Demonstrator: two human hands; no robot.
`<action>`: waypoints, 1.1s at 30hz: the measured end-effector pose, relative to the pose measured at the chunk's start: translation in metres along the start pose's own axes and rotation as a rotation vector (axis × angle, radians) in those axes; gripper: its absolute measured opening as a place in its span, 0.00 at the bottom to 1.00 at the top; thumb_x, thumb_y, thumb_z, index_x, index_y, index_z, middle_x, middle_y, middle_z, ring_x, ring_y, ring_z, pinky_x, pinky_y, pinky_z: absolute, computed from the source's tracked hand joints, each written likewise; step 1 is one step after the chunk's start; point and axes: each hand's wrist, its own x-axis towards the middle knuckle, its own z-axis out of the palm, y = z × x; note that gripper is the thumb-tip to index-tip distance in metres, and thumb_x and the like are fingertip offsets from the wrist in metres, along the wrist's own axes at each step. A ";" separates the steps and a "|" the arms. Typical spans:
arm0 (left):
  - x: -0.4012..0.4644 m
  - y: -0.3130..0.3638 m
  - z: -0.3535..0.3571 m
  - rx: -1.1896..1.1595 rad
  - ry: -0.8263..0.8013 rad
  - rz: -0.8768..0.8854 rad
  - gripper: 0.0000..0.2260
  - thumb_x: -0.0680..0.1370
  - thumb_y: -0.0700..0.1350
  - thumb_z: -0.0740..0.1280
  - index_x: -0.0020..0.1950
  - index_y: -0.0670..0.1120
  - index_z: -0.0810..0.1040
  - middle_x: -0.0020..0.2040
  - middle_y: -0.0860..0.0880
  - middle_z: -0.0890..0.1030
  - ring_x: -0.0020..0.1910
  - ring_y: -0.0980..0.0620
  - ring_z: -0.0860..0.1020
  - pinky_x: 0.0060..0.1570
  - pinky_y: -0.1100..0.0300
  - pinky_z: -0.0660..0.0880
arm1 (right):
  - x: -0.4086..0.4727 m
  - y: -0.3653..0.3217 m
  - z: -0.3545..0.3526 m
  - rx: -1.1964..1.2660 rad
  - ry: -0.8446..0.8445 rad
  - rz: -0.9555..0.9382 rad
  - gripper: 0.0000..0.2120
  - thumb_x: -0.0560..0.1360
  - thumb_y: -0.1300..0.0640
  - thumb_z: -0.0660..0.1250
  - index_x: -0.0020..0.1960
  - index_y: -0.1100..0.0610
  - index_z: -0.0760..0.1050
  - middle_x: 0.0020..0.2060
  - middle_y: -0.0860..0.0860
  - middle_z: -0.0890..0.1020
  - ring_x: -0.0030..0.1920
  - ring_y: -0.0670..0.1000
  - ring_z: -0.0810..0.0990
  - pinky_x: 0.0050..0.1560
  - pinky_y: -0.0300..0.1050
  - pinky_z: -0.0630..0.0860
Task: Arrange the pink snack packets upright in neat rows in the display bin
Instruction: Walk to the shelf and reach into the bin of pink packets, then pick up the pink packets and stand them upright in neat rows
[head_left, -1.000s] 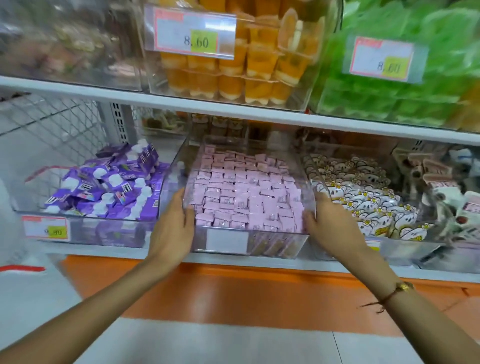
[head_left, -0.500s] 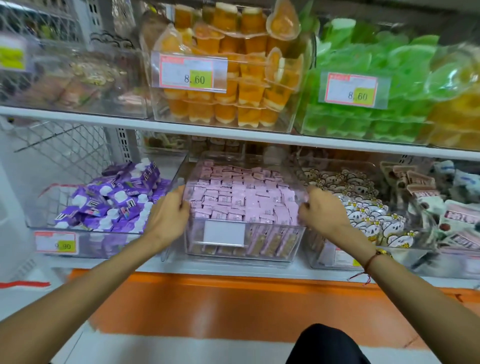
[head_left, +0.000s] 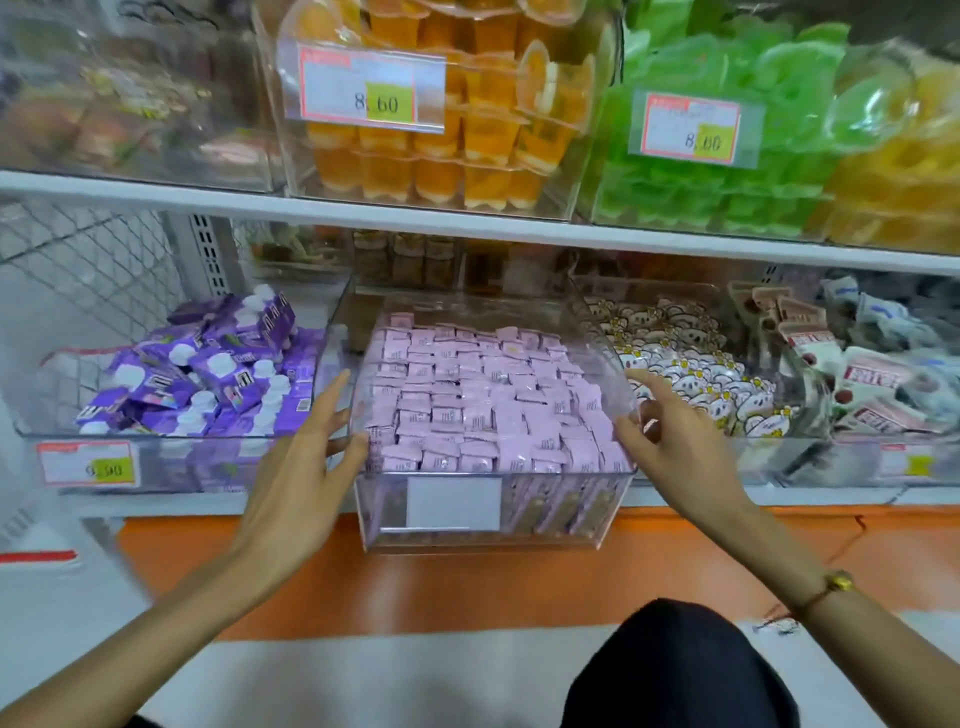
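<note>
On the lower shelf (head_left: 675, 501), between both open hands: clear display bin (head_left: 566, 509) packed with upright pink snack packets (head_left: 483, 405); probably heavy, rigid, slick-walled; left hand (head_left: 298, 470) and right hand (head_left: 670, 436) flank side walls, grasping nothing.

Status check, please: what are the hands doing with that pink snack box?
Left hand open beside bin. Right hand open at right rim. Pink packets upright in rows. Nothing blocking.
</note>
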 end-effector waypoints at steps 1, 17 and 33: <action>0.001 -0.001 0.001 -0.026 -0.003 0.014 0.26 0.79 0.45 0.63 0.75 0.56 0.58 0.60 0.59 0.73 0.57 0.58 0.75 0.52 0.57 0.71 | 0.000 -0.001 0.001 0.021 0.010 0.001 0.20 0.75 0.56 0.65 0.66 0.54 0.68 0.31 0.49 0.78 0.30 0.51 0.77 0.31 0.48 0.74; 0.003 -0.006 0.018 -0.249 -0.059 -0.024 0.23 0.79 0.50 0.63 0.66 0.71 0.57 0.54 0.74 0.69 0.47 0.80 0.71 0.44 0.79 0.70 | 0.002 -0.024 -0.005 -0.510 0.174 -0.069 0.16 0.77 0.54 0.63 0.63 0.58 0.72 0.46 0.58 0.80 0.46 0.61 0.78 0.30 0.44 0.66; -0.001 0.002 0.031 -0.312 0.218 -0.150 0.04 0.78 0.47 0.63 0.50 0.55 0.76 0.48 0.55 0.82 0.48 0.57 0.81 0.36 0.66 0.77 | 0.047 -0.117 0.069 0.132 -0.474 -0.537 0.12 0.71 0.42 0.69 0.51 0.46 0.81 0.44 0.45 0.76 0.49 0.49 0.74 0.42 0.44 0.68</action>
